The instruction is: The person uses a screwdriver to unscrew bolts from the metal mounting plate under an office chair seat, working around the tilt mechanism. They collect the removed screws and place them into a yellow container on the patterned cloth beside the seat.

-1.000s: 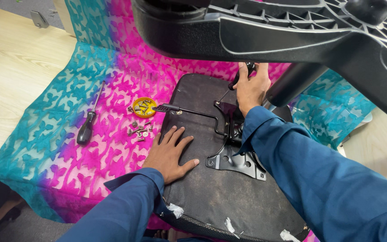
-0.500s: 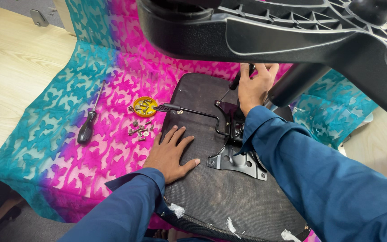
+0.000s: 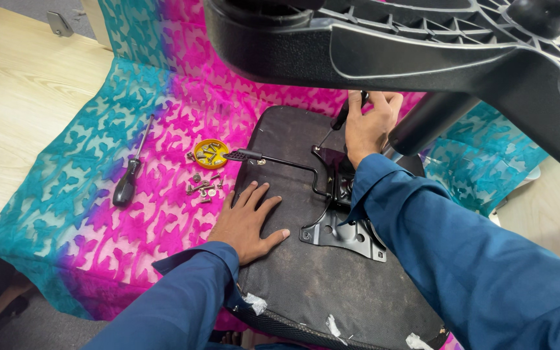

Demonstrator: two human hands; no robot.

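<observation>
An upturned office chair seat (image 3: 306,279) with a dusty black underside lies on a pink and teal patterned cloth (image 3: 163,116). A black metal mechanism plate (image 3: 345,230) is bolted to its middle, with a lever (image 3: 273,159) sticking out to the left. My left hand (image 3: 247,220) lies flat, fingers apart, on the seat's left edge. My right hand (image 3: 367,126) is closed around a black handle at the seat's far edge, beside the chair's column (image 3: 426,123).
The black chair base (image 3: 422,45) looms across the top of the view. A small yellow dish (image 3: 210,153) with screws, several loose screws (image 3: 201,188) and a black-handled screwdriver (image 3: 129,175) lie on the cloth. The wooden floor (image 3: 21,97) lies to the left.
My right hand has shifted slightly up along the black handle. My left hand stays flat on the seat.
</observation>
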